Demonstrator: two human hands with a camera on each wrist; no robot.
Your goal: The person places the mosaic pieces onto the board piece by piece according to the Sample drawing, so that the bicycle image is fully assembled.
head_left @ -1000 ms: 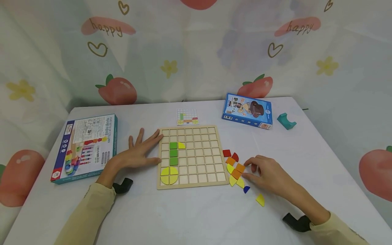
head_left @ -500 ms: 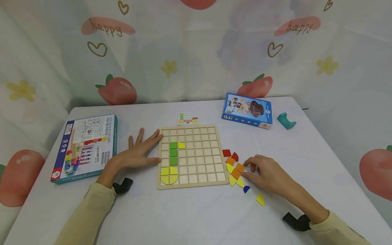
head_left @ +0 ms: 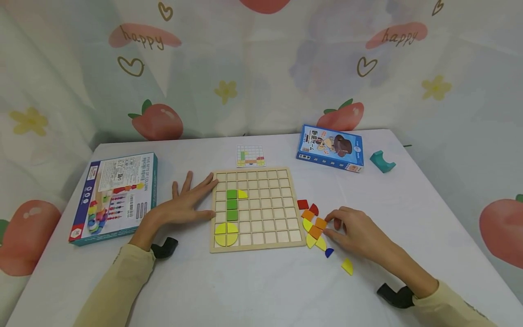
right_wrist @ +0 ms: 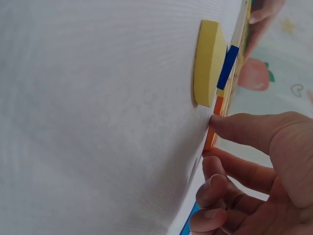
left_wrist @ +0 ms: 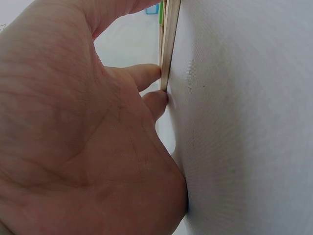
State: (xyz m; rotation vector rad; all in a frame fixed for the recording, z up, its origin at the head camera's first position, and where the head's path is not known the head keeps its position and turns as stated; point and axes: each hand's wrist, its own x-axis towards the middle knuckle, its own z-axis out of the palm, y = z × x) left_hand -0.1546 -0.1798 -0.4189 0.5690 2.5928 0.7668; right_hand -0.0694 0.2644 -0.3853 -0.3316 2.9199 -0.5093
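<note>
The wooden grid board (head_left: 257, 249) lies flat, with green squares (head_left: 231, 204), a yellow circle of quarter pieces (head_left: 220, 240) and one single yellow quarter (head_left: 243, 194) in it. My left hand (head_left: 180, 206) is spread, its fingertips and thumb touching the board's left edge; the left wrist view shows the palm (left_wrist: 83, 127) beside that edge. At the loose pieces right of the board, my right hand (head_left: 357, 231) pinches an orange square (head_left: 320, 224) between thumb and index finger. The right wrist view shows the orange edge (right_wrist: 210, 137) between them, other fingers curled.
Behind the board lies a pattern card (head_left: 250, 156). A large box (head_left: 118, 195) is at the left, a blue box (head_left: 330, 147) and a teal piece (head_left: 382, 161) at the back right. A yellow quarter (head_left: 347, 266) and a blue piece (head_left: 329, 252) lie nearer the front.
</note>
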